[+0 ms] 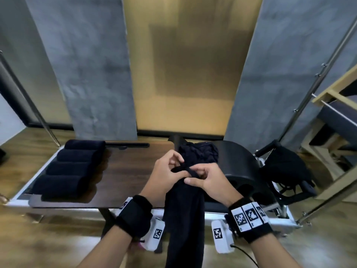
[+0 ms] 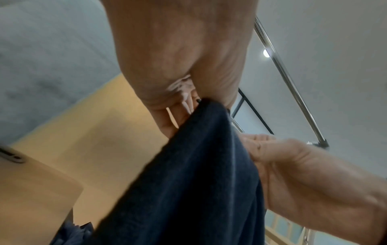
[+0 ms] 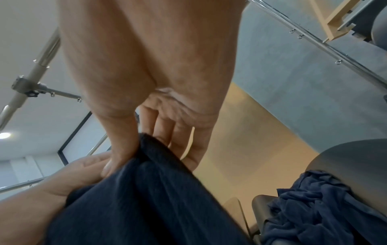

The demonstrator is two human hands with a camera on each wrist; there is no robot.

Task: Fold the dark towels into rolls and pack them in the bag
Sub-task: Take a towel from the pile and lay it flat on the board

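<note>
A dark navy towel (image 1: 183,215) hangs down in front of the table, held up by its top edge. My left hand (image 1: 166,175) pinches that edge, seen close in the left wrist view as towel (image 2: 188,174) under the hand (image 2: 180,66). My right hand (image 1: 206,180) pinches the same edge beside it; the right wrist view shows its thumb and fingers on the towel (image 3: 150,190). Several rolled dark towels (image 1: 65,171) lie in a row on the left of the table (image 1: 125,180). A crumpled pile of dark towels (image 1: 199,153) sits behind my hands. A black bag (image 1: 284,167) lies at the right.
A black curved barrel (image 1: 239,161) stands right of the pile, which partly rests on it. Metal frame poles (image 1: 316,84) rise at both sides. A wooden stand (image 1: 332,117) is at the far right. The floor below is wood.
</note>
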